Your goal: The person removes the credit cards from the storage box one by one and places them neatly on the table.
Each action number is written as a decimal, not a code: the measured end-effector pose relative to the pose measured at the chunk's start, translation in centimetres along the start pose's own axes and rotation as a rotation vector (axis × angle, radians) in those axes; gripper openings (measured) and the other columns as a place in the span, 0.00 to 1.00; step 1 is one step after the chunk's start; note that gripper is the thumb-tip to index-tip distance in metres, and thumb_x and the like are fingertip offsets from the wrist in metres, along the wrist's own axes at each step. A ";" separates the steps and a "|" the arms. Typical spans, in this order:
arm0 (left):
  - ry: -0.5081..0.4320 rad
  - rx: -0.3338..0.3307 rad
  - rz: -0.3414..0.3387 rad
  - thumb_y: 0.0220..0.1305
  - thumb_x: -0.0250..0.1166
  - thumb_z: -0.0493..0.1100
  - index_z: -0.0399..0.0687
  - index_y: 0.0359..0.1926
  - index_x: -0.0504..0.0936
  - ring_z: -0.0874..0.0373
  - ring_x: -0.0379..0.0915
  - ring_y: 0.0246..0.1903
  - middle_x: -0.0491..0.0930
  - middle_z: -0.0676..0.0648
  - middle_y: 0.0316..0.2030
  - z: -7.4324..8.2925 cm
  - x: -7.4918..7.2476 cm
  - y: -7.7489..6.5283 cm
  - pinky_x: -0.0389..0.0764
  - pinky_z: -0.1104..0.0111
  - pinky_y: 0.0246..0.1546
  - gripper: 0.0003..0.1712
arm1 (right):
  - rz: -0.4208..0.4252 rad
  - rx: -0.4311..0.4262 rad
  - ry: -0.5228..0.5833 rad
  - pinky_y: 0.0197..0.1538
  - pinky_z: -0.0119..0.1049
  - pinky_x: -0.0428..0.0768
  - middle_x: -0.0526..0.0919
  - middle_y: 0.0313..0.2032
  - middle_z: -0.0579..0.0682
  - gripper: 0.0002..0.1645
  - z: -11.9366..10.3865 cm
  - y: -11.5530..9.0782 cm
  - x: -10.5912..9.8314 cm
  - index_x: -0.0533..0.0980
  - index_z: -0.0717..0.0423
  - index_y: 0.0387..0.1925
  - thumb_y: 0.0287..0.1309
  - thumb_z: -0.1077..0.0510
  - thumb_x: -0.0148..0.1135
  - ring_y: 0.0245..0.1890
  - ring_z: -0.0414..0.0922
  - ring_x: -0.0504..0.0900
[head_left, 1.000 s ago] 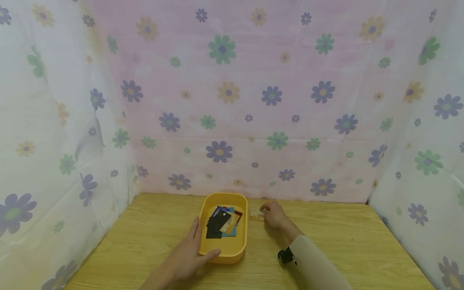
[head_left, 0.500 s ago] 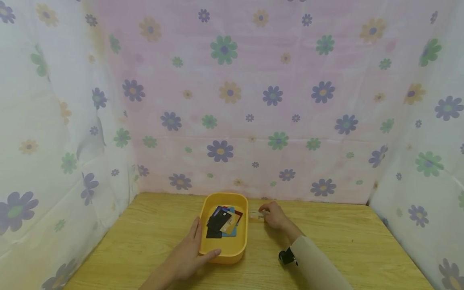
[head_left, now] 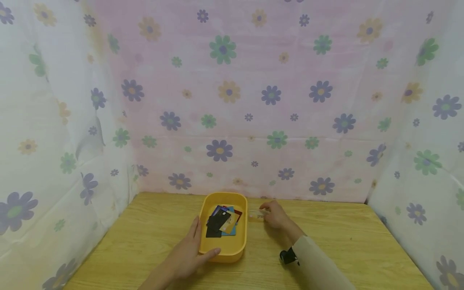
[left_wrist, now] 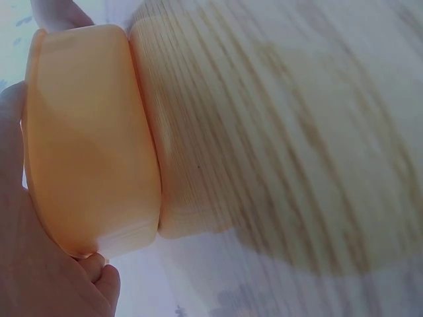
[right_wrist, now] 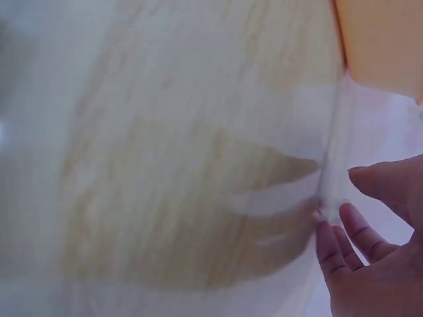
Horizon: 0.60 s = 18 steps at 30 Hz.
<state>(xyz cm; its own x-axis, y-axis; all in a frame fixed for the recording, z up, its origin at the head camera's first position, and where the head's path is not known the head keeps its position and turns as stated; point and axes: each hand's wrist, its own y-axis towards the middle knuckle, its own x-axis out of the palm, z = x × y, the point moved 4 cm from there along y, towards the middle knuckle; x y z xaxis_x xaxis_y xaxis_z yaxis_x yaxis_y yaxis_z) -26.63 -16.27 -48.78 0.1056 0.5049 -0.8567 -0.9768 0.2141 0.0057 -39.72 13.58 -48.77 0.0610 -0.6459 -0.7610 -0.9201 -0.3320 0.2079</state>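
My left hand (head_left: 183,253) grips the near left corner of a yellow plastic bin (head_left: 243,241). Its thumb lies over the front rim and its fingers lie along the left wall. Inside the bin, several overlapping cards (head_left: 219,220) are piled: black, gold, blue, purple and dark red. Just right of the bin, my right hand (head_left: 277,215) holds the right end of a small, clear, flat plastic thing (head_left: 255,214) on the table. In the right wrist view this clear thing (right_wrist: 336,148) runs from the fingertips towards the bin; its exact kind is hard to make out.
The wooden table (head_left: 348,241) reflects light and spreads out on both sides of the bin. Flower-patterned cloth (head_left: 250,100) hangs behind and at both sides, meeting the table's far edge close behind the bin. A black device (head_left: 287,256) sits on the right wrist.
The right fingers shift slightly at the clear plastic thing, which tilts a little. The left hand, the bin and the cards stay in place.
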 end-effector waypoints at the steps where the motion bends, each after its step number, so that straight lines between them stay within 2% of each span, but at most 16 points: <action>1: 0.000 0.000 0.001 0.61 0.54 0.82 0.34 0.80 0.38 0.34 0.54 0.74 0.34 0.34 0.81 0.0 0.0 0.0 0.67 0.44 0.68 0.71 | -0.003 0.012 0.004 0.57 0.61 0.77 0.80 0.49 0.66 0.21 0.0 0.0 -0.2 0.81 0.70 0.50 0.52 0.76 0.61 0.52 0.63 0.77; 8: 0.008 -0.015 0.005 0.60 0.54 0.83 0.34 0.80 0.39 0.34 0.54 0.74 0.34 0.35 0.81 0.0 0.1 0.2 0.66 0.44 0.69 0.72 | -0.031 0.027 0.021 0.56 0.61 0.78 0.77 0.52 0.68 0.19 -0.4 -0.5 -1.5 0.78 0.70 0.55 0.62 0.73 0.57 0.54 0.66 0.77; 18: 0.000 -0.029 -0.006 0.60 0.55 0.83 0.35 0.81 0.38 0.35 0.54 0.74 0.34 0.35 0.81 0.2 0.1 0.2 0.66 0.43 0.68 0.72 | -0.067 -0.097 0.059 0.57 0.60 0.77 0.76 0.54 0.71 0.21 -1.8 -1.9 -3.3 0.73 0.73 0.60 0.67 0.68 0.60 0.55 0.68 0.75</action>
<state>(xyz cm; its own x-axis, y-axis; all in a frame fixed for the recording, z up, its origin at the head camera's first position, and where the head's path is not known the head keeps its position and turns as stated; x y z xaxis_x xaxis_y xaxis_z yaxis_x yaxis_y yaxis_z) -26.80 -15.97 -48.77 0.1118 0.5040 -0.8564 -0.9812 0.1925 -0.0148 -37.53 15.10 -45.52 0.1462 -0.6587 -0.7380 -0.8717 -0.4385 0.2187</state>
